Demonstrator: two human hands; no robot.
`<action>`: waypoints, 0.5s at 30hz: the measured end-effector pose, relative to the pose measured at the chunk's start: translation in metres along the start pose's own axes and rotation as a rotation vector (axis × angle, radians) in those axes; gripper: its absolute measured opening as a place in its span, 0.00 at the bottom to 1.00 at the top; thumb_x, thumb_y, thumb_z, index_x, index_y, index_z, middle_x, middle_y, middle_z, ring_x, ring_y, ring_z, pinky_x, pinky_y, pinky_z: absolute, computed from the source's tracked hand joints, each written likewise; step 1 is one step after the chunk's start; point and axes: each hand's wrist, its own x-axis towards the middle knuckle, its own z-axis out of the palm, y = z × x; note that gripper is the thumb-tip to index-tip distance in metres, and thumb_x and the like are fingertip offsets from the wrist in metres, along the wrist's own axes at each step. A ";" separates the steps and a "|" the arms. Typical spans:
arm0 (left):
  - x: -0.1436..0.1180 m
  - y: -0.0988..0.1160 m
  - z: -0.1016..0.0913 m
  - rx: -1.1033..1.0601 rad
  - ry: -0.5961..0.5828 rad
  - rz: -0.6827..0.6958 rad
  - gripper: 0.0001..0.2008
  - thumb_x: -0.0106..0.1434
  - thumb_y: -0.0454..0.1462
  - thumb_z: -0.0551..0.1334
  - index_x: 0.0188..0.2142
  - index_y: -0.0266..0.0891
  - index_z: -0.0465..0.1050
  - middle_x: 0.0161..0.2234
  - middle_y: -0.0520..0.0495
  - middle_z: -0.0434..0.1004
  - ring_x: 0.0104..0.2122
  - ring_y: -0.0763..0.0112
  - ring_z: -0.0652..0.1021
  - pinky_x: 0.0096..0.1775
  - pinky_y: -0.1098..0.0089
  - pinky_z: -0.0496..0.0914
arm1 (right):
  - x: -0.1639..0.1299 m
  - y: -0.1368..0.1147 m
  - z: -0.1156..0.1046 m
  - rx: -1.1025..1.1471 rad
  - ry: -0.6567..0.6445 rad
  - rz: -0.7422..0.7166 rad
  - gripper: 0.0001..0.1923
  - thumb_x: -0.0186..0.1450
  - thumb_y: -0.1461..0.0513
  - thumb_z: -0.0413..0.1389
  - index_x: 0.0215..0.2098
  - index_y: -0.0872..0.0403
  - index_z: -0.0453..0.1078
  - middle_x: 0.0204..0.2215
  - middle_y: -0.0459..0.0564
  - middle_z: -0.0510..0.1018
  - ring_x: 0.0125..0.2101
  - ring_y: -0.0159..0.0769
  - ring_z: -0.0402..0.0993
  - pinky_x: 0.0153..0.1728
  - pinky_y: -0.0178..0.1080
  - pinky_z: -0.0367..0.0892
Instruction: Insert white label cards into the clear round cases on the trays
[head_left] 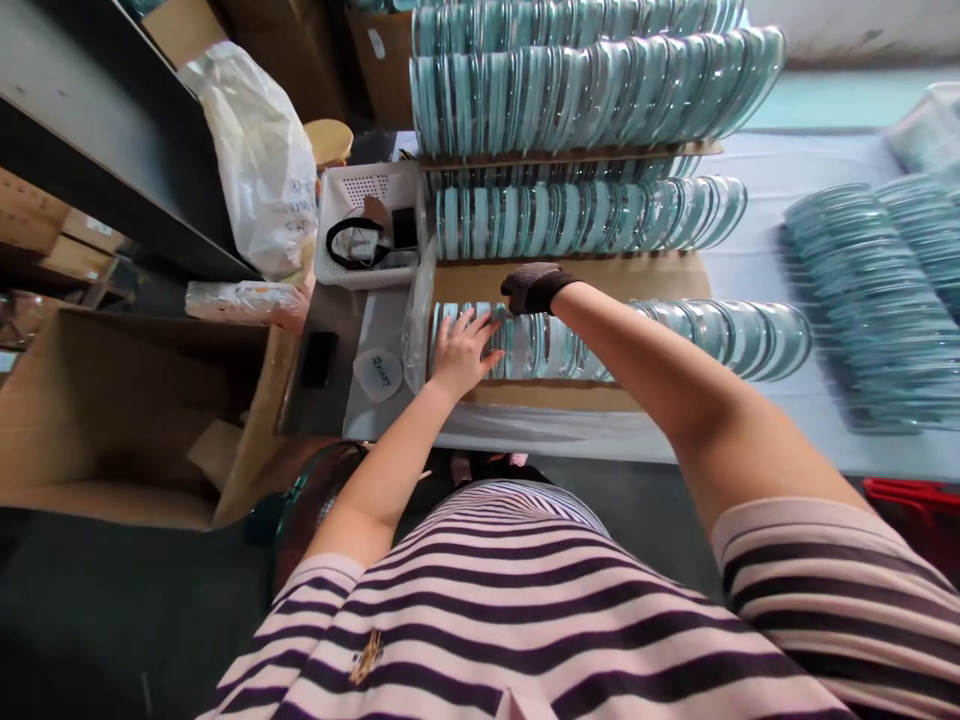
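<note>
A row of round clear glass discs (727, 338) stands on edge, closely packed, on a brown cardboard sheet (592, 397) nearest my body. My left hand (463, 352) is bare and lies over the left part of this row with its fingers spread on the disc edges. At the row's far edge, just right of it, is my right hand (536, 288) in a dark fingerless glove. Its fingers are curled closed, and whatever they may hold is hidden. My right forearm crosses above the row and covers several discs.
More upright glass rows (592, 215) stand behind on cardboard, with stacked glass (870, 300) to the right. At left are a white plastic basket (371, 278) with small items, a dark phone (319, 358), a white lid-like piece (377, 374) and an open carton (247, 440).
</note>
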 end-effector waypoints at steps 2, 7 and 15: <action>0.002 0.000 -0.001 -0.012 -0.004 -0.004 0.25 0.65 0.45 0.63 0.61 0.48 0.71 0.64 0.46 0.67 0.68 0.50 0.60 0.69 0.46 0.38 | -0.028 -0.007 0.019 0.039 0.137 0.010 0.16 0.63 0.58 0.55 0.46 0.52 0.78 0.42 0.55 0.82 0.43 0.44 0.77 0.40 0.39 0.66; 0.003 0.000 -0.003 -0.078 -0.001 -0.028 0.26 0.63 0.43 0.66 0.60 0.50 0.71 0.64 0.47 0.68 0.68 0.50 0.59 0.69 0.47 0.38 | -0.096 -0.053 0.117 0.206 0.240 0.145 0.18 0.68 0.55 0.48 0.46 0.52 0.77 0.38 0.56 0.83 0.38 0.44 0.79 0.34 0.37 0.62; -0.002 0.015 -0.004 -0.070 0.038 -0.014 0.25 0.61 0.39 0.67 0.58 0.47 0.73 0.65 0.45 0.66 0.69 0.48 0.56 0.69 0.45 0.35 | -0.110 -0.054 0.165 0.314 0.335 0.189 0.23 0.73 0.54 0.43 0.51 0.52 0.76 0.45 0.57 0.82 0.43 0.42 0.78 0.36 0.36 0.62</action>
